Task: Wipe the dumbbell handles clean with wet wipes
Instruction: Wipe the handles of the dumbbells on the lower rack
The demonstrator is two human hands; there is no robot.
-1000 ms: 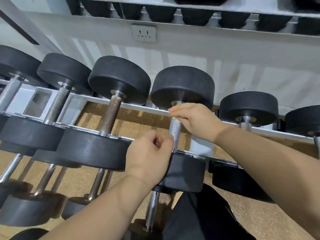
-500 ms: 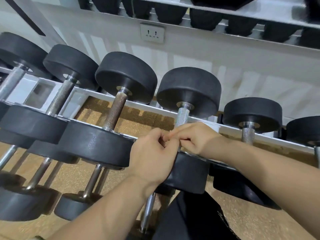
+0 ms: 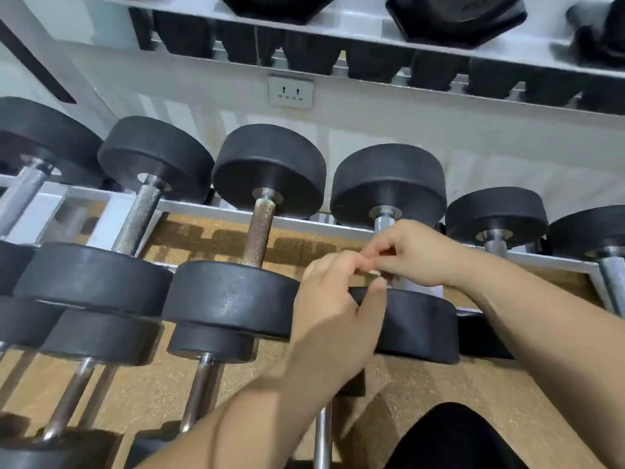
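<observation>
Black round-headed dumbbells lie in a row on a white rack (image 3: pixel 209 211). Over the fourth dumbbell (image 3: pixel 389 184), my two hands meet low on its steel handle (image 3: pixel 384 221), just above its near head (image 3: pixel 419 323). My right hand (image 3: pixel 416 253) reaches in from the right with curled fingers. My left hand (image 3: pixel 334 302) comes up from below, its fingertips touching the right hand's. A small white scrap of wet wipe (image 3: pixel 374 273) shows between their fingertips, and both hands seem to pinch it. Most of the handle is hidden behind the hands.
Left of my hands is a dumbbell with a rusty brown handle (image 3: pixel 258 231), then two with grey handles (image 3: pixel 137 220). Smaller dumbbells (image 3: pixel 495 214) sit to the right. A lower row (image 3: pixel 101 336), an upper shelf of weights (image 3: pixel 456 15), a wall socket (image 3: pixel 291 91) and my dark-clad knee (image 3: pixel 453 434) are in view.
My right hand slid from the handle's far end down to its near end, meeting the left hand. The view shifted slightly rightward and up.
</observation>
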